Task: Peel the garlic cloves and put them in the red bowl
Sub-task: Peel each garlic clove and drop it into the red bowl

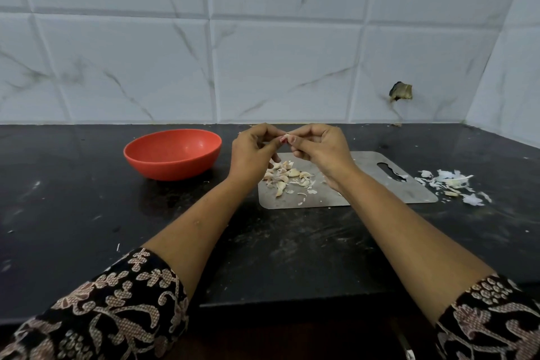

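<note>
Both hands are raised above the steel cutting board [415, 193], fingertips meeting on one small garlic clove [285, 137]. My left hand [252, 152] pinches it from the left and my right hand [321, 149] from the right. Under the hands a pile of several unpeeled garlic cloves [287, 177] lies on the board's left part, with bits of skin around it. The red bowl [172, 154] stands on the black counter to the left of my left hand; its inside looks empty.
A heap of white garlic peels [450, 184] lies on the counter just right of the board. The black counter [87, 213] runs back to a marble-tiled wall, which has a broken hole [401, 91] at the right. A side wall closes the right corner.
</note>
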### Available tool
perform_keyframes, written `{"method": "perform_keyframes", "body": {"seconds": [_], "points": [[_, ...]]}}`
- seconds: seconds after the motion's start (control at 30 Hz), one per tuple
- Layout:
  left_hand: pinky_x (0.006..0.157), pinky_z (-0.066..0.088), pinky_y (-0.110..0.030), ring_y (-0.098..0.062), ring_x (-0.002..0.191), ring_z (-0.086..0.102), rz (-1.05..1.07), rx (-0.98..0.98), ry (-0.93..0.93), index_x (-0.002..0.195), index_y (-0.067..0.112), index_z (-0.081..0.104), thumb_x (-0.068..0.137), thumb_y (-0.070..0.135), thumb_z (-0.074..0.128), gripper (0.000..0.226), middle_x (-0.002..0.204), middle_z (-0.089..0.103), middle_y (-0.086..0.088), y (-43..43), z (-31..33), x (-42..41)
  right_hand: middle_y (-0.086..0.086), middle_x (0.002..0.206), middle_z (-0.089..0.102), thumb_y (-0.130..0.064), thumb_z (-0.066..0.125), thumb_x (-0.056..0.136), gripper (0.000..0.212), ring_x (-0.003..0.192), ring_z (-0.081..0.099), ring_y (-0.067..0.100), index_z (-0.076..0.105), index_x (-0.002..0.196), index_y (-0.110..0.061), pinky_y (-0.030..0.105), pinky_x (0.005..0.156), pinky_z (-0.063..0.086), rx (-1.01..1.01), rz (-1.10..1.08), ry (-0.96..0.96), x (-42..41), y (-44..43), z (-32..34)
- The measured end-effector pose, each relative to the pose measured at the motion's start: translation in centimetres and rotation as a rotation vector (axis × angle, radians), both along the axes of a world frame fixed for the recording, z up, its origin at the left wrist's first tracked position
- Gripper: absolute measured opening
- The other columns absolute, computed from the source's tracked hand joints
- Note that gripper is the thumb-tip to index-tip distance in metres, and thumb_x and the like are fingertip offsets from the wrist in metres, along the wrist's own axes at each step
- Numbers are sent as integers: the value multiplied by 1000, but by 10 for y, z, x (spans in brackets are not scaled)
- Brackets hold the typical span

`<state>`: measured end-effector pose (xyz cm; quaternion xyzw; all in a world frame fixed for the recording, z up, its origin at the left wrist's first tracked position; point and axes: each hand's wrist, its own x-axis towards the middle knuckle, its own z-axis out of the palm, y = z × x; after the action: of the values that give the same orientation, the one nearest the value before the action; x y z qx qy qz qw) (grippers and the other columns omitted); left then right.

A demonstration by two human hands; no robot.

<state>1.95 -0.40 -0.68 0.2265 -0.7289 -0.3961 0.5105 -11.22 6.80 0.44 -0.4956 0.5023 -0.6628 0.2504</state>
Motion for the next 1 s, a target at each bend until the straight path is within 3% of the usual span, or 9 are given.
{"method": "perform_keyframes", "body": {"seconds": [0.33, 0.53, 0.7, 0.83, 1.0], "points": [[48, 48, -18, -8, 57, 65, -53, 67, 33, 89, 9, 69, 89, 4, 66, 6, 72, 70, 0, 1, -1, -2, 5, 77, 65, -8, 66, 91, 3, 71, 67, 12, 65, 89, -9, 28, 66, 59, 22, -52, 284, -4, 2, 1], [50, 50, -21, -11, 55, 64, -118, 90, 55, 87, 11, 68, 89, 0, 64, 12, 74, 70, -4, 0, 0, -1, 6, 86, 58, -10, 54, 98, 10, 76, 61, 11, 54, 89, -13, 26, 63, 55, 80, -24, 397, -3, -1, -2], [50, 49, -23, -12, 49, 59, -89, 60, 37, 85, 15, 69, 89, 3, 66, 13, 70, 69, -2, -4, -2, -3, 5, 92, 54, -9, 48, 101, 6, 78, 57, 12, 51, 96, -7, 17, 57, 51, 80, -61, 519, -1, 1, -1], [49, 47, -24, -13, 46, 56, -47, 64, 26, 84, 18, 70, 87, 5, 68, 14, 67, 68, -1, -7, -4, -4, 7, 92, 56, -9, 50, 100, 4, 79, 57, 12, 52, 97, -8, 17, 59, 53, 68, -74, 555, 1, 3, 2], [48, 46, -24, -13, 45, 54, -52, 111, 29, 86, 16, 72, 87, 4, 68, 12, 72, 70, -5, -8, -6, -6, 4, 87, 61, -7, 55, 97, 9, 79, 61, 9, 54, 91, -12, 28, 70, 58, 46, -62, 443, -3, 4, 4]]}}
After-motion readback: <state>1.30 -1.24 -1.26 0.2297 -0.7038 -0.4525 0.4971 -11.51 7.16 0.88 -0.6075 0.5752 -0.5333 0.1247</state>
